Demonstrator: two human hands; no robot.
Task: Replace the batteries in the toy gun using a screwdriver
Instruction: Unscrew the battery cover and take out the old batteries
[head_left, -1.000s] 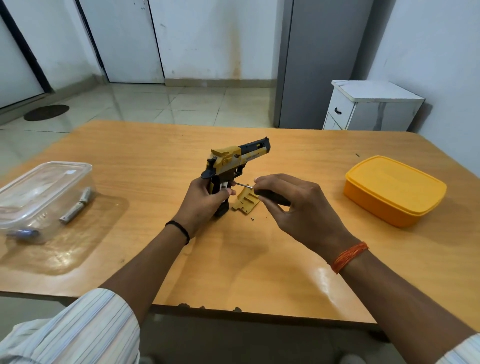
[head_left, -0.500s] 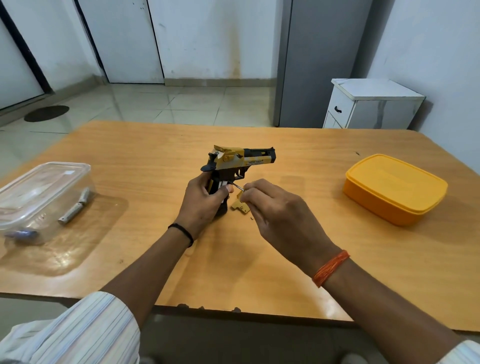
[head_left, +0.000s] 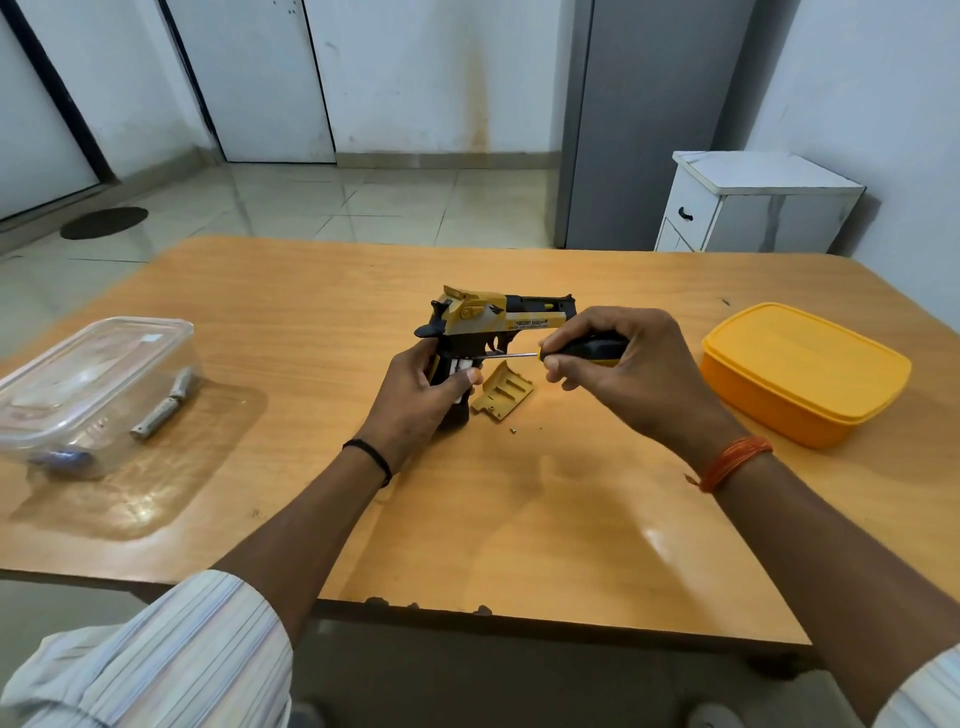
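The yellow and black toy gun (head_left: 498, 319) stands upright on its grip at the table's middle, barrel pointing right. My left hand (head_left: 421, 400) grips its handle, where a white battery shows in the open compartment. My right hand (head_left: 628, 374) holds a black-handled screwdriver (head_left: 582, 351) level, its metal tip at the grip's opening. The yellow battery cover (head_left: 504, 391) lies on the table just right of the grip, with a tiny screw (head_left: 513, 429) in front of it.
A clear plastic box (head_left: 88, 384) at the left holds batteries (head_left: 161, 410). A closed yellow lidded box (head_left: 800, 371) sits at the right. The wooden table (head_left: 519, 545) ends near my body. A white cabinet (head_left: 753, 202) stands beyond it.
The gun's barrel has levelled out from its upward tilt. My right hand drew back to the right and shifted its grip, so the screwdriver lies level with its tip at the grip opening.
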